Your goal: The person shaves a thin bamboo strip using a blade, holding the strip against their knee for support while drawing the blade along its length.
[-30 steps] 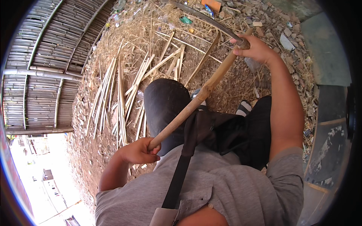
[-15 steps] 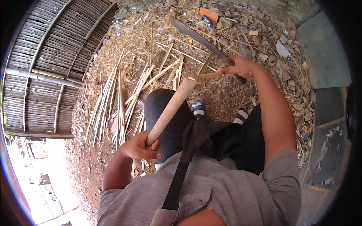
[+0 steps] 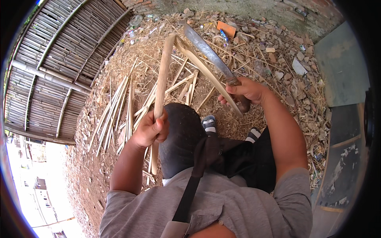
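My left hand is closed around a pale bamboo piece that stands nearly upright over my left knee. A long split strip bends off its top end and slopes down to the right, still joined there. My right hand grips the handle of a machete, its broad blade pointing up and to the left. The strip's lower end passes beside the fingers of that hand; whether they hold it too is hard to make out. Several split strips lie on the ground ahead and to the left.
A bamboo-slat wall rises on the left. Rubble and litter cover the ground at the right, with an orange piece farther back. Grey panels stand along the right edge. My sandalled feet are below my hands.
The bamboo has tipped from slanting to nearly upright, its split end rising to the left. The strip has opened into a wide bend. My left hand has moved up; the machete has shifted slightly right.
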Action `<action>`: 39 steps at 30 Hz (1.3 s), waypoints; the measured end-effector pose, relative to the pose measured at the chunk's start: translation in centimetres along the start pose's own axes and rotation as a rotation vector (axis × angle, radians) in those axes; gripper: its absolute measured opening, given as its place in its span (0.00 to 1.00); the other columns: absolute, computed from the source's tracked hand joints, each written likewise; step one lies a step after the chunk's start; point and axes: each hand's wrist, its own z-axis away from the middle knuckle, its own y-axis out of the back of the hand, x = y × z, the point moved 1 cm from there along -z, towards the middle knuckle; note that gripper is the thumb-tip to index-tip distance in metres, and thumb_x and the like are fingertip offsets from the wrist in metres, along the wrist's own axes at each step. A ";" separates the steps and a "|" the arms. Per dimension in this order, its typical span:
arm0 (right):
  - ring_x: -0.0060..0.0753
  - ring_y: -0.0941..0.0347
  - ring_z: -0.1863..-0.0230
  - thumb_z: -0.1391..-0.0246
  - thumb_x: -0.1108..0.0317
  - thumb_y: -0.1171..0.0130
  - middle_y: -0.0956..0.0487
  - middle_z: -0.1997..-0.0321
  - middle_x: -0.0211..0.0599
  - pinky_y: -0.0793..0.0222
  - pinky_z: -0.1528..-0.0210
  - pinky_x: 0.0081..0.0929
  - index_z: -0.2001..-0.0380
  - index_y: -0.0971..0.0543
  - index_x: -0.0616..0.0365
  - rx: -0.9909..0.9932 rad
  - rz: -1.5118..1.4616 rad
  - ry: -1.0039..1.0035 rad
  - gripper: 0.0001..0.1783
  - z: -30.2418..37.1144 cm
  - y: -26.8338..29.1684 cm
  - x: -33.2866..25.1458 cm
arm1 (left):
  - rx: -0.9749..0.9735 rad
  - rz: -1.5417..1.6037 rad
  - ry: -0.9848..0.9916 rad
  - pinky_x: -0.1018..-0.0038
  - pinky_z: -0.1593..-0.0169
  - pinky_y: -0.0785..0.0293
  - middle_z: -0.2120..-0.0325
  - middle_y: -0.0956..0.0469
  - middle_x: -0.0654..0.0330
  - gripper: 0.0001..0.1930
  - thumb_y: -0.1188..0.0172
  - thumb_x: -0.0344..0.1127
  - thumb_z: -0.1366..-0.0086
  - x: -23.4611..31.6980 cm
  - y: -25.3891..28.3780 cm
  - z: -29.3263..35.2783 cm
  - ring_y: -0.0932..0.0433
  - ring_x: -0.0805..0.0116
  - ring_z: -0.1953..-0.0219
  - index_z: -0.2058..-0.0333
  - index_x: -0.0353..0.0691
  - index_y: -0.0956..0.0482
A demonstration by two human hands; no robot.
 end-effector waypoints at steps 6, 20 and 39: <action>0.39 0.16 0.56 0.38 0.57 0.33 0.15 0.55 0.49 0.19 0.50 0.39 0.46 0.26 0.67 -0.032 -0.063 0.040 0.27 0.3 -3.1 -0.7 | 0.249 -0.135 0.009 0.79 0.82 0.52 0.83 0.42 0.72 0.19 0.43 0.57 0.27 1.0 0.7 -3.1 0.46 0.80 0.86 0.64 0.51 0.34; 0.36 0.16 0.62 0.42 0.66 0.30 0.18 0.64 0.39 0.22 0.58 0.36 0.62 0.25 0.55 0.205 -0.074 0.133 0.12 0.0 -1.5 -0.1 | 0.319 -0.265 0.012 0.79 0.82 0.47 0.83 0.41 0.72 0.21 0.56 0.56 0.21 3.8 0.5 -3.8 0.44 0.80 0.85 0.69 0.48 0.34; 0.36 0.15 0.63 0.47 0.67 0.28 0.15 0.58 0.46 0.22 0.56 0.35 0.42 0.26 0.70 0.734 0.569 0.004 0.31 1.3 -0.6 -2.8 | 0.890 -1.909 0.165 0.43 0.68 0.25 0.76 0.19 0.44 0.15 0.47 0.50 0.25 5.3 7.0 -1.0 0.19 0.36 0.72 0.61 0.44 0.32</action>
